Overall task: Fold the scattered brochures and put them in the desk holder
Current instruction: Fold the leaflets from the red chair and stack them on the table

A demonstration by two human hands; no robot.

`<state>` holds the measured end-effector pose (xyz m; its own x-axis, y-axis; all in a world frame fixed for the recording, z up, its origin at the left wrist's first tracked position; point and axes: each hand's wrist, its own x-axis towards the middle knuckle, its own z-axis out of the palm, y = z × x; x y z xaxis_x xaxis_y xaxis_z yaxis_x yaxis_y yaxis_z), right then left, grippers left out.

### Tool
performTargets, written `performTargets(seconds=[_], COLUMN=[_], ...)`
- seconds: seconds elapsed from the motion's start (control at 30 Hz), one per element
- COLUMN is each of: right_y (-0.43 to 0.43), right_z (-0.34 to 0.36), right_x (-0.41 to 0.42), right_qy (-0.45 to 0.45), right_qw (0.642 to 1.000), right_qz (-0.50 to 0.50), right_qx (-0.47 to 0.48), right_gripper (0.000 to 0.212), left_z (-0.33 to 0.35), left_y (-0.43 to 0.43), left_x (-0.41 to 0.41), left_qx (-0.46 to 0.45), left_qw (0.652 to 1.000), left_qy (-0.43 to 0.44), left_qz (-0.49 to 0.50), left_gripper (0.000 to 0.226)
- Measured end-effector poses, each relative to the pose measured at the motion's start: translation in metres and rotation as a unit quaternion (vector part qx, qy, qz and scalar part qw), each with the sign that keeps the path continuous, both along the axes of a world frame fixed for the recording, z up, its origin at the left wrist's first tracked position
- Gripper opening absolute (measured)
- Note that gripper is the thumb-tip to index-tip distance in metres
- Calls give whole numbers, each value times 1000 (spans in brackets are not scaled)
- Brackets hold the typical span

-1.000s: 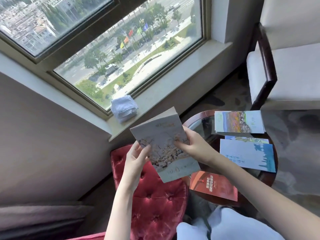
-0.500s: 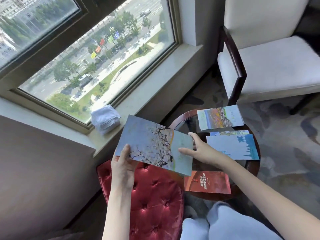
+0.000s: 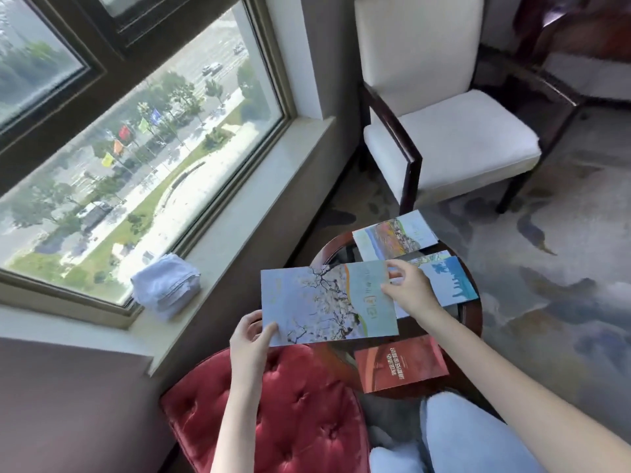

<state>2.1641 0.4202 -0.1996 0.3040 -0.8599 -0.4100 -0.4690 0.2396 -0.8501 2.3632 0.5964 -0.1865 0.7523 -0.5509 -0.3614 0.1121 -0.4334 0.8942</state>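
Observation:
I hold a blossom-branch brochure [image 3: 321, 302] spread open and flat above the round table's near edge. My left hand [image 3: 251, 339] pinches its lower left corner. My right hand [image 3: 408, 291] grips its upper right edge. On the round dark wooden table [image 3: 473, 322] lie a red brochure [image 3: 399, 367] at the front, a blue brochure [image 3: 450, 281] behind my right hand, and a flower-field brochure [image 3: 396, 235] at the far edge. No desk holder is in view.
A red tufted seat [image 3: 273, 414] is under my left arm. A folded white cloth [image 3: 165, 288] rests on the windowsill [image 3: 259, 199]. A white armchair [image 3: 444, 131] with a dark frame stands beyond the table on patterned carpet. My knee [image 3: 457, 425] is beside the table.
The blossom brochure has gone from folded and upright to opened out flat and wide. My hands have spread apart to its opposite corners. The view has swung right.

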Motion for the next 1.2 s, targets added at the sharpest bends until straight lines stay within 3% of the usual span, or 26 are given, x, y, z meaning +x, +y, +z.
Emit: performTargets(seconds=[0.2,0.43,0.83,1.2], right_y=[-50,-142,-313,-363], right_z=[-10,-58,-213,-285], right_x=[-9,-30,-35,-24], right_qy=[20,72,161,248], right_qw=[999,997,985,965], right_qz=[-31,-16,47,78], right_qx=[-35,-32,29,24], right_gripper=[34,30,18,19], left_z=[-14,-63,-199,-269], left_y=[-48,-133,-290,-352], left_x=[-6,-26,-63,-58], left_qx=[52,139,264,344], left_qw=[996,986,964,939], left_qy=[-59,-50,-28,-10], left_qz=[-47,-74,-24,9], left_gripper=[15,10,15,26])
